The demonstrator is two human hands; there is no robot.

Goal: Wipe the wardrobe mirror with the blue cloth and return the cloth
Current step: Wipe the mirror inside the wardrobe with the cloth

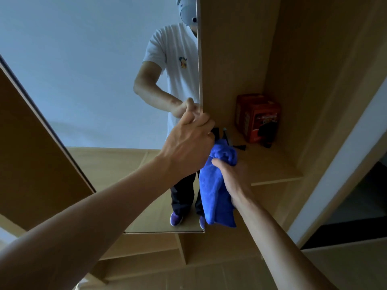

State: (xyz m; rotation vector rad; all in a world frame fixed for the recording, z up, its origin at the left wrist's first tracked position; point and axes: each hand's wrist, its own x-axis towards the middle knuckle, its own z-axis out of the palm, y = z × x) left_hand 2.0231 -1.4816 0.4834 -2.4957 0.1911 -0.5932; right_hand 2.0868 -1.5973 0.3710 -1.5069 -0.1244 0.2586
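While it hangs bunched from the right hand (232, 176), the blue cloth (215, 197) sits just by the mirror (94, 80) edge, in front of the wardrobe shelf (272, 168); can't tell if it touches the glass. Right fingers & thumb curl round its top wad. Left hand (188, 145) grips the mirror's right edge, fingers wrapped together round it. A red box (257, 120) stands at the shelf's back corner, w/ small dark items (238, 146) nearby, too blurred to ID.

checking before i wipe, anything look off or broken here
Nothing stands out. The mirror shows no cracks; the left hand grips its edge, the right hand holds the blue cloth. Small dark items lie by the red box.
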